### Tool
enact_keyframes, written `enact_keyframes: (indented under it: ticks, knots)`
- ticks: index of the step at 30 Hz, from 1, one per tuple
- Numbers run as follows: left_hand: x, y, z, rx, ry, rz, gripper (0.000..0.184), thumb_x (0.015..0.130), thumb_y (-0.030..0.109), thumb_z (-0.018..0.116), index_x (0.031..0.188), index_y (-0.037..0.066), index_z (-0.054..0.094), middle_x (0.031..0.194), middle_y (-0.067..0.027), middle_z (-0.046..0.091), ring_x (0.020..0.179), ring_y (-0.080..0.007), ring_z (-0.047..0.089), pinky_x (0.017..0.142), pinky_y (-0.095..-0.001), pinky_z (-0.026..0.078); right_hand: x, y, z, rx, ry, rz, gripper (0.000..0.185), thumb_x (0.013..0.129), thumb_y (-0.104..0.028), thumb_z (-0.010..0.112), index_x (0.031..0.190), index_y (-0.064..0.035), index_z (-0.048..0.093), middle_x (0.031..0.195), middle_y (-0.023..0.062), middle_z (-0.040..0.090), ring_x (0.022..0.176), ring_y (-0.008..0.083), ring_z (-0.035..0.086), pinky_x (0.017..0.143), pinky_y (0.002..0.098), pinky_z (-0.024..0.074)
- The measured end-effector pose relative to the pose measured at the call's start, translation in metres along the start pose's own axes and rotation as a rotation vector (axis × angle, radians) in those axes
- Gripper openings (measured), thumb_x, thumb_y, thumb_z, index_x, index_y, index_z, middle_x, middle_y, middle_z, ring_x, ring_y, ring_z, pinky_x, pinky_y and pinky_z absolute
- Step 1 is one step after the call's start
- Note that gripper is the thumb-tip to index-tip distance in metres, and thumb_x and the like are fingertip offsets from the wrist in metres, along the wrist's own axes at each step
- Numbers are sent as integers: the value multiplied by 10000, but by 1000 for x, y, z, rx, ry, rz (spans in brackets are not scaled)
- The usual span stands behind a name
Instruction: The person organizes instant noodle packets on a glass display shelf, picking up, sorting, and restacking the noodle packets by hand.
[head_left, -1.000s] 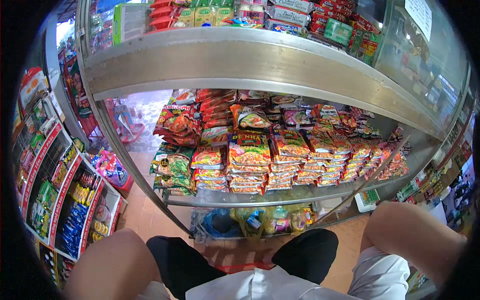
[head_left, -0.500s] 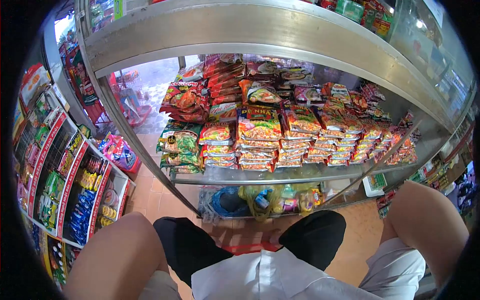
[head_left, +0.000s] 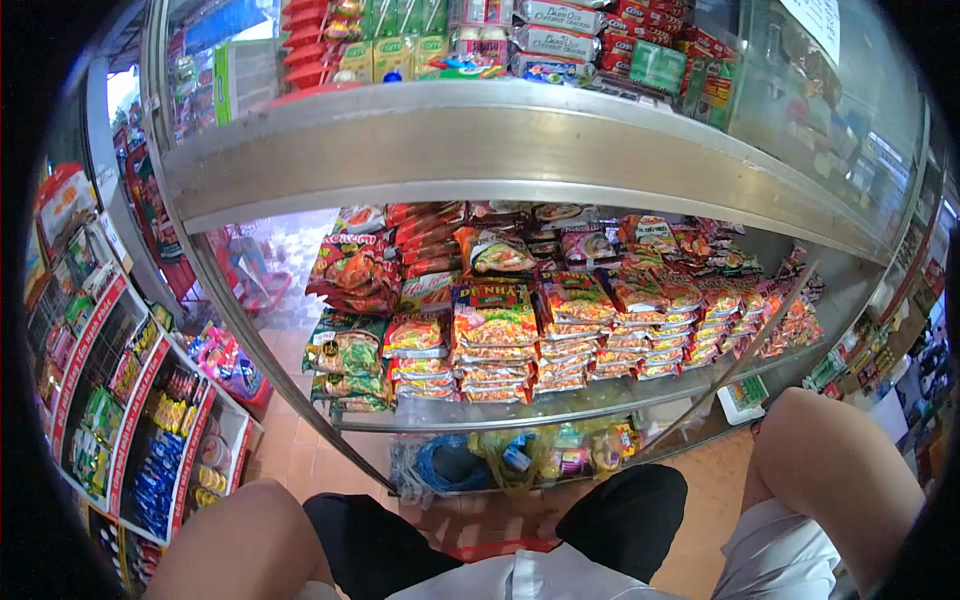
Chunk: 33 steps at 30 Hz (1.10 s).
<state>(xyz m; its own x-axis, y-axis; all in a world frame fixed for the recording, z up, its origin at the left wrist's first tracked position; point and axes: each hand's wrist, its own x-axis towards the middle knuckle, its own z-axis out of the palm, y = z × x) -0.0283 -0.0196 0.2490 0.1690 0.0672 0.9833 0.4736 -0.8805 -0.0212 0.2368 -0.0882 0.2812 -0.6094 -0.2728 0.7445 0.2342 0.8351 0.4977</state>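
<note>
The noodle packets (head_left: 495,330) sit inside the glass cabinet, piled in neat columns along the front of its lower shelf (head_left: 500,412). Green packets (head_left: 345,355) fill the left end, with red Kokomi packets (head_left: 350,275) just behind them and more piled further back. I can't tell how either the left hand or the right hand is held — both are out of my sight. Only the bare left arm (head_left: 245,540) and right arm (head_left: 835,480) show, one on each side of the white shirt (head_left: 525,575) and dark-covered knees (head_left: 625,520). Over the packets runs a broad metal rail (head_left: 480,150), with coconut cracker packs (head_left: 560,42) above it. Below the shelf lies a blue plastic bag (head_left: 450,462), near the tiled floor (head_left: 300,450) — and off to the left stands a red-edged snack rack (head_left: 133,425).
</note>
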Motion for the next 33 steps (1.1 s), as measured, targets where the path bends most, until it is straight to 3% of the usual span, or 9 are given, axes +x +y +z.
enact_keyframes:
  ticks: [33]
  knots:
    - [-4, -1, 7, -6, 33, -25, 252, 1057, 274, 573, 1059, 40, 668, 1038, -77, 660, 971, -160, 630, 853, -312, 511, -10, -1, -2, -35, 19, 2, 221, 921, -194, 620, 1073, -40, 663, 1097, 136, 573, 1055, 336, 505, 956, 481, 387]
